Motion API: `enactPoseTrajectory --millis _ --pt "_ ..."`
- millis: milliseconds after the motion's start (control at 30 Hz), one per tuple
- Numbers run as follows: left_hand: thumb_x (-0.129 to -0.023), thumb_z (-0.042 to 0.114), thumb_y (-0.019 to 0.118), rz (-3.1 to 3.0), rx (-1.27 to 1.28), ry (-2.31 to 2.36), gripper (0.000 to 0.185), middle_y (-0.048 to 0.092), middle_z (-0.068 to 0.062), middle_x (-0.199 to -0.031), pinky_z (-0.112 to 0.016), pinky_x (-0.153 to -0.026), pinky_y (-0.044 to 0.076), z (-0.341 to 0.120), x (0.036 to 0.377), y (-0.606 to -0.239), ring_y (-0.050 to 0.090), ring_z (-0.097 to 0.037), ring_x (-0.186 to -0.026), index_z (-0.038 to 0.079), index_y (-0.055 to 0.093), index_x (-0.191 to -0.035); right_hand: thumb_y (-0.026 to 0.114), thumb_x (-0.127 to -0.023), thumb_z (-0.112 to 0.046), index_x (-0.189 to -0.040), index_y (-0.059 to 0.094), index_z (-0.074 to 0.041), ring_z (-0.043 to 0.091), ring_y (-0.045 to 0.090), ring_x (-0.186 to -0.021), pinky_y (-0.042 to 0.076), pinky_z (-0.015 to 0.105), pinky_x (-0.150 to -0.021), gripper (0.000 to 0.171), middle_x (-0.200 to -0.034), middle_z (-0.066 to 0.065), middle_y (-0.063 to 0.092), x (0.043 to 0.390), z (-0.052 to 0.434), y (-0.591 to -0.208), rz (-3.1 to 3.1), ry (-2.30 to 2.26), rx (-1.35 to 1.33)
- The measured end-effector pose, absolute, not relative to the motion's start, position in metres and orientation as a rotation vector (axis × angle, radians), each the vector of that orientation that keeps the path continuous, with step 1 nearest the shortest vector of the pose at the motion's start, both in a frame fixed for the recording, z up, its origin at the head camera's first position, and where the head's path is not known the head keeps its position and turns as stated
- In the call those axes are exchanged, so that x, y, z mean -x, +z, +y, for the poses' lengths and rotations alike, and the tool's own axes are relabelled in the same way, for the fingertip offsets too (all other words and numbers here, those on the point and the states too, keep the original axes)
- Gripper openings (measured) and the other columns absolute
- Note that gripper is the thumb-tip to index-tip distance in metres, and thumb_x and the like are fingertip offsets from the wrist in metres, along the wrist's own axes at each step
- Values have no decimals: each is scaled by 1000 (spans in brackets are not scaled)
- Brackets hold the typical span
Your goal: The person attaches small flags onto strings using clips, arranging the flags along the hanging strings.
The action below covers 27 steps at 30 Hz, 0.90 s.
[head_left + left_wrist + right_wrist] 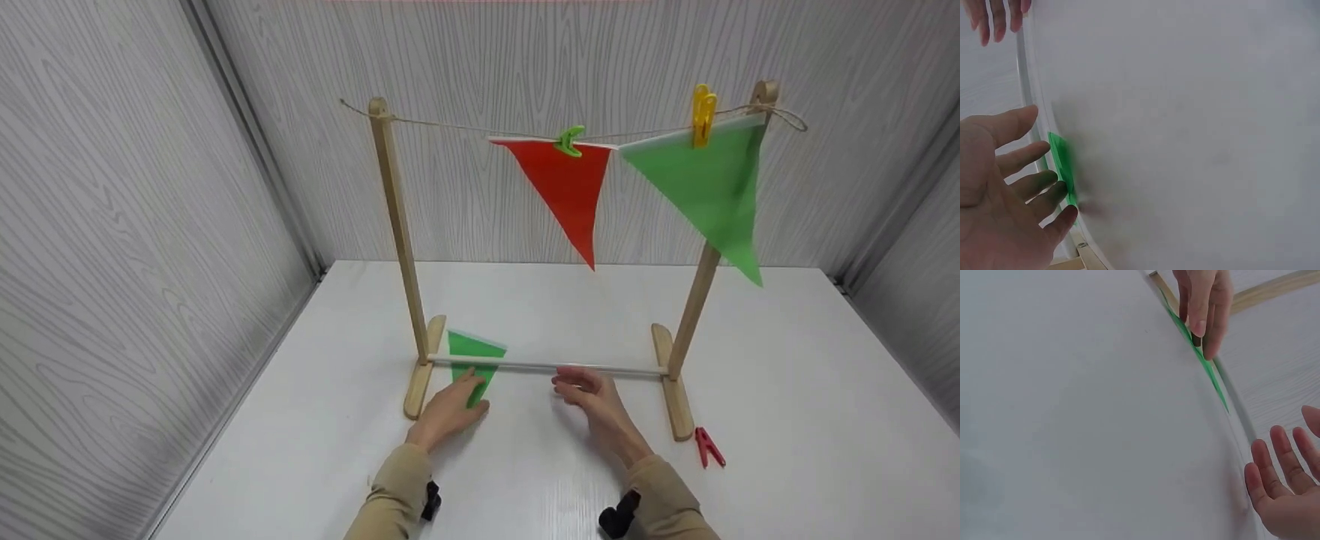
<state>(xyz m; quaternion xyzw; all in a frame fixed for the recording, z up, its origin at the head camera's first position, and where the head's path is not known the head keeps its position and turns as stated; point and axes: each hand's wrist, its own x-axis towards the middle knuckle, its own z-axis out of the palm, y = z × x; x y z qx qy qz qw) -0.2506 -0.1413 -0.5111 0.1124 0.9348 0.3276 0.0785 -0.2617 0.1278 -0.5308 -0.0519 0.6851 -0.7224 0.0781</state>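
Observation:
A small green pennant [471, 345] with a pale top edge lies on the white table, under the stand's pale crossbar [622, 370]. My left hand [448, 412] reaches over its lower part, covering some of it. In the left wrist view, the spread fingers [1044, 199] are right at the green cloth and are not curled round it. My right hand [604, 412] hovers beside the middle of the crossbar, its fingers loosely bent and holding nothing. In the right wrist view, that hand [1292, 489] shows separated fingers, apart from the pennant.
Two wooden posts [397, 225] hold a string. A red pennant [570, 180] hangs from it by a green clip [570, 142], a larger green pennant [705, 176] by a yellow clip [703, 116]. A red clothespin [707, 448] lies beside the right foot [677, 405].

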Motion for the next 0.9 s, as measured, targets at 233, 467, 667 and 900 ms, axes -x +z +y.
enactPoseTrajectory --millis 233,467,667,900 --pt "-104 19 51 2757 -350 986 47 32 -26 -161 -58 -120 31 -135 248 -508 36 -45 -147 1 47 -147 67 -96 -12 -136 53 8 13 62 -114 50 20 -95 47 -136 25 59 263 131 -538 2081 -2106 163" --pt "-105 10 45 2726 -395 938 30 63 -16 -107 -41 -81 50 -118 242 -496 60 -27 -95 -3 56 -129 64 -98 -11 -141 47 10 28 55 -130 49 19 -99 51 -144 29 52 266 136 -540 2090 -1996 260" --pt "-104 3 40 2685 -484 981 17 38 3 -73 -24 -59 31 -104 238 -491 38 -12 -67 -3 55 -100 64 -97 -12 -142 48 10 14 55 -107 48 20 -81 52 -140 29 54 267 135 -539 2204 -1880 309" --pt "-100 4 51 2606 -434 1108 28 67 -20 -109 -45 -90 53 -97 241 -492 64 -32 -103 -12 60 -120 70 -91 -6 -141 49 11 12 49 -83 41 20 -69 56 -105 22 62 269 134 -538 2378 -1728 461"
